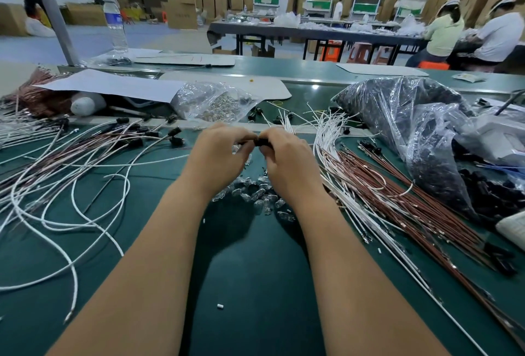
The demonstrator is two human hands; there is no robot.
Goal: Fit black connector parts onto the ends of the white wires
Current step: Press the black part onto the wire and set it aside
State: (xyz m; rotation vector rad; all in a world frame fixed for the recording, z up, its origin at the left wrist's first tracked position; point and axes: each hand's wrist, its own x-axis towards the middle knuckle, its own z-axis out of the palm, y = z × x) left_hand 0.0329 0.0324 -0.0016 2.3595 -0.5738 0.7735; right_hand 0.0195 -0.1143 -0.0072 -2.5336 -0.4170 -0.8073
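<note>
My left hand [218, 156] and my right hand [287, 159] meet above the green mat, fingertips together. Between them they pinch a small black connector part [258, 142]; whatever wire end goes with it is hidden by the fingers. Loose white wires [74, 193] sprawl to the left, several ending in black connectors [154, 134]. A bundle of white and brown wires [377, 190] lies to the right. Small clear glass pieces [255, 193] lie heaped under my hands.
A clear bag of black parts [412, 134] lies at the right, and a bag of shiny parts [211, 102] behind my hands. A water bottle [115, 24] stands far left by a metal post [54, 11]. Seated people work at tables beyond.
</note>
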